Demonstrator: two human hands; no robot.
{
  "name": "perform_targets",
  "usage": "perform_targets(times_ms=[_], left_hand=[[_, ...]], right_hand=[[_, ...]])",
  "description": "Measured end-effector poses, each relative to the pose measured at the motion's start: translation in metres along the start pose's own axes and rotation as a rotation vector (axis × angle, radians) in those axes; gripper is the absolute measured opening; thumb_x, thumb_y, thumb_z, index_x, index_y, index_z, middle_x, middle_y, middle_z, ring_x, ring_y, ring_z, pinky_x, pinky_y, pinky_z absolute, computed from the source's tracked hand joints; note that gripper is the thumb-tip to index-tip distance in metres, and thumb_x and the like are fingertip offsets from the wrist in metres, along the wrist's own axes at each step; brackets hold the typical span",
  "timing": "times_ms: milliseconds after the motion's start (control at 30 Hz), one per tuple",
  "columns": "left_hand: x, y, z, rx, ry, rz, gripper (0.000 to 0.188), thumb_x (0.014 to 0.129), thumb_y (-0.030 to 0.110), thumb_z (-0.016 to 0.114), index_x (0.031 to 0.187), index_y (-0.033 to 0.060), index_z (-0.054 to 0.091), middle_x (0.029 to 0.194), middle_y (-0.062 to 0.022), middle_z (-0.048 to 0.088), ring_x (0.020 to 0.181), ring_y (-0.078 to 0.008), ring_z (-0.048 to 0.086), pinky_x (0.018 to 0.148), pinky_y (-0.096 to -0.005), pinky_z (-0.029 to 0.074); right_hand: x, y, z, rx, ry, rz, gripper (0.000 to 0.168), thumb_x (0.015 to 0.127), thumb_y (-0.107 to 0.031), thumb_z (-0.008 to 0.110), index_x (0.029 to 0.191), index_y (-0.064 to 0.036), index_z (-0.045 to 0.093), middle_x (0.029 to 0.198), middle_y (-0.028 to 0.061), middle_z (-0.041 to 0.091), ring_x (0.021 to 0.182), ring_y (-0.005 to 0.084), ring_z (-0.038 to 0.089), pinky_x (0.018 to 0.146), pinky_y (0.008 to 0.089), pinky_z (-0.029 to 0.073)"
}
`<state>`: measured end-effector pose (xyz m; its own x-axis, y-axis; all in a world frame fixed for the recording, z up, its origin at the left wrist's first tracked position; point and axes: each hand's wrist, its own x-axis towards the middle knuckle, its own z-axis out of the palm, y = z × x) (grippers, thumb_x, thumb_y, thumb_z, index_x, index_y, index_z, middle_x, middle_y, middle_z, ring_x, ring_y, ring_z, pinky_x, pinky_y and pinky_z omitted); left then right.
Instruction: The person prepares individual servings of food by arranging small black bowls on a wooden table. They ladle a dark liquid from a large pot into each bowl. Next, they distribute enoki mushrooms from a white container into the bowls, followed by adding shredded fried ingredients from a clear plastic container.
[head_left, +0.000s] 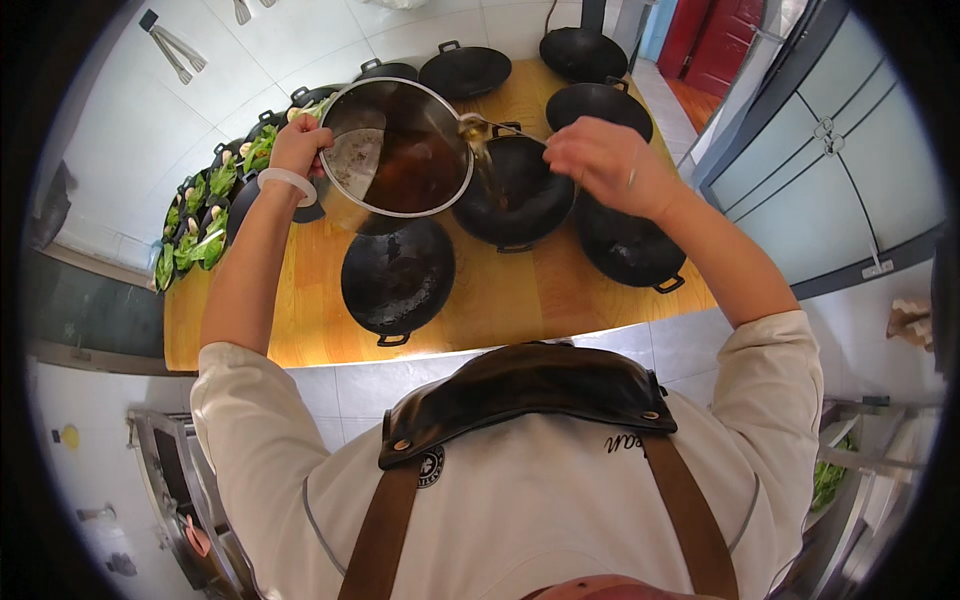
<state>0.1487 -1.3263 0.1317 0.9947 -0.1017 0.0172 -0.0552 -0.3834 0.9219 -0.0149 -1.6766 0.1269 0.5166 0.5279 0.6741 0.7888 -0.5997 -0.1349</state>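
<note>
My left hand (300, 146) grips the rim of a metal pot (349, 169) holding brown liquid, raised over the wooden table. My right hand (604, 165) holds the thin handle of a metal ladle (474, 129), whose bowl is at the pot's right rim. Brown liquid falls from the ladle into a black wok (517, 202) below. Nearer me stands another black wok (397, 277) with a wet sheen inside. A third black wok (630, 244) lies partly under my right forearm.
More black woks (465, 71) stand along the far side of the wooden table (480, 307). Small black pans with leafy green vegetables (210, 240) crowd its left end. Tongs (176, 52) hang on the tiled wall. A grey-framed glass door (817, 142) stands at the right.
</note>
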Motion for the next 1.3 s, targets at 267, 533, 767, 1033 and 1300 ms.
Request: perform_targets(times_ms=[267, 533, 767, 1033, 1300], left_hand=[[-0.011, 0.031, 0.053, 0.017, 0.036, -0.034, 0.019, 0.061, 0.004, 0.057, 0.062, 0.0107, 0.039, 0.049, 0.0017, 0.039, 0.035, -0.0089, 0.037, 0.031, -0.0221, 0.032], [-0.02, 0.047, 0.109, -0.03, -0.004, -0.063, 0.022, 0.062, 0.003, 0.058, 0.061, 0.013, 0.038, 0.049, 0.0035, 0.037, 0.035, -0.0083, 0.035, 0.031, -0.0214, 0.03], [-0.015, 0.052, 0.148, -0.09, -0.138, -0.034, 0.02, 0.063, 0.002, 0.056, 0.06, 0.0125, 0.039, 0.048, 0.003, 0.04, 0.033, -0.0081, 0.035, 0.029, -0.0207, 0.03], [-0.012, 0.064, 0.181, -0.034, -0.178, -0.007, 0.02, 0.064, 0.005, 0.056, 0.06, 0.0124, 0.039, 0.05, 0.003, 0.041, 0.035, -0.0075, 0.035, 0.03, -0.021, 0.03], [0.008, 0.077, 0.198, -0.059, -0.167, 0.003, 0.017, 0.064, 0.004, 0.057, 0.062, 0.0104, 0.041, 0.048, 0.0006, 0.042, 0.033, -0.0101, 0.04, 0.031, -0.0219, 0.033]], right_hand=[[-0.036, 0.031, 0.018, 0.47, -0.162, 0.152, 0.008, 0.074, -0.011, 0.057, 0.082, -0.01, 0.056, 0.079, 0.0031, 0.054, 0.074, 0.018, 0.053, 0.061, 0.0269, 0.045], [-0.031, 0.041, -0.057, 0.647, 0.06, 0.954, 0.023, 0.082, -0.025, 0.051, 0.082, -0.002, 0.056, 0.067, 0.0043, 0.059, 0.061, 0.0106, 0.056, 0.058, 0.0244, 0.045], [-0.079, 0.059, -0.122, 0.665, 0.037, 0.975, 0.021, 0.078, -0.02, 0.052, 0.081, 0.0, 0.056, 0.083, 0.0147, 0.056, 0.077, 0.025, 0.055, 0.066, 0.0329, 0.045], [-0.15, 0.045, -0.158, 0.023, -0.308, 0.372, 0.007, 0.079, -0.01, 0.052, 0.08, -0.004, 0.055, 0.074, 0.0073, 0.056, 0.067, 0.0186, 0.056, 0.058, 0.0246, 0.044], [-0.133, 0.086, -0.081, 0.02, -0.102, 0.159, 0.017, 0.076, -0.023, 0.049, 0.084, -0.012, 0.058, 0.085, 0.0057, 0.059, 0.075, 0.0235, 0.058, 0.064, 0.0306, 0.047]])
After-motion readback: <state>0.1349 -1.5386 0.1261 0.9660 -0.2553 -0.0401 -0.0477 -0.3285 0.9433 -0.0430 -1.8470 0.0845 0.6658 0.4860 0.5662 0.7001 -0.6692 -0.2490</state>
